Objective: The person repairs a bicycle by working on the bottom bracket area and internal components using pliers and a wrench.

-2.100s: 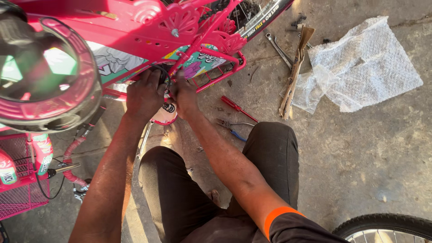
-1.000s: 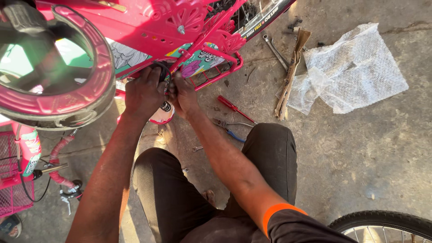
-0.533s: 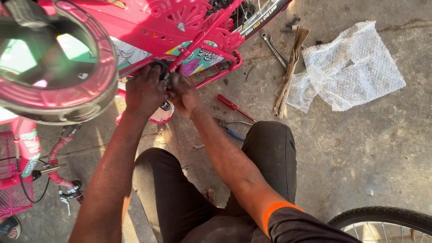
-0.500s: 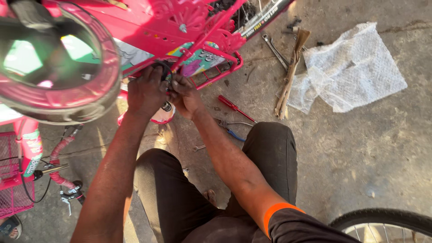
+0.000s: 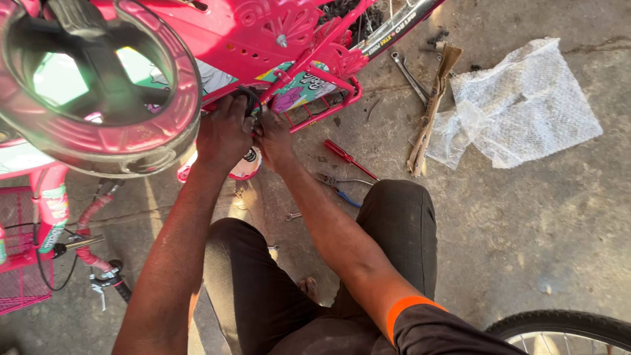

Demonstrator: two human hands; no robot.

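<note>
A pink children's bicycle (image 5: 217,39) stands over the concrete floor, its pink saddle (image 5: 98,85) close to the camera at the upper left. My left hand (image 5: 223,135) and my right hand (image 5: 275,137) are pressed together under the frame, fingers closed around a small dark part by the pink chain guard (image 5: 315,98). What exactly the fingers grip is hidden. A round white and pink piece (image 5: 244,164) lies just below both hands. I am squatting, knees in dark trousers under my arms.
On the floor lie a red-handled screwdriver (image 5: 348,158), blue-handled pliers (image 5: 342,190), a spanner (image 5: 407,72), a cardboard strip (image 5: 430,112) and crumpled bubble wrap (image 5: 519,105). A pink basket (image 5: 20,263) and handlebar grip (image 5: 112,279) are at the left. A black tyre (image 5: 565,329) shows at the bottom right.
The hands stay at the same spot under the frame with only small finger motion. The view has shifted slightly, so the saddle sits a little differently in the frame.
</note>
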